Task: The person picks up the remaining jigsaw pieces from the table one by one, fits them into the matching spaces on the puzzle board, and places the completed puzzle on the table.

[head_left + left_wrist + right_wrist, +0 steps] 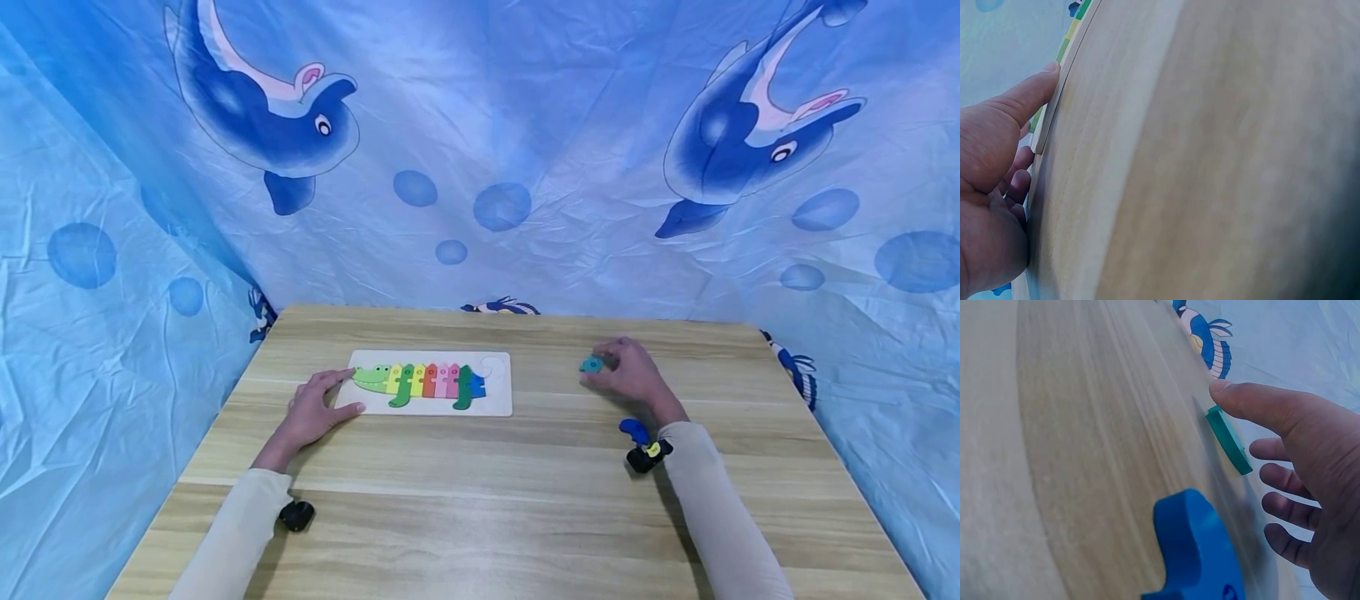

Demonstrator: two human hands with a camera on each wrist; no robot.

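A white puzzle board point(427, 407) carries a colorful crocodile: green head, yellow, red and pink segments, green legs and a blue segment point(477, 385) at the right end. Beyond that, a curled tail outline shows bare board. My left hand point(310, 414) rests at the board's left end, index finger by the crocodile's head and thumb point(1041, 87) along the near edge. To the right, my right hand point(632, 372) has thumb and fingers spread around a teal puzzle piece point(1229, 440) without visibly pinching it. A blue curved piece point(1200, 544) lies nearer the wrist.
A small yellow piece point(655, 450) shows beside the black wrist camera point(642, 461) on the right. Another black camera point(297, 515) sits at the left wrist. The wooden table point(480, 508) ends against a blue curtain point(570, 250) printed with dolphins.
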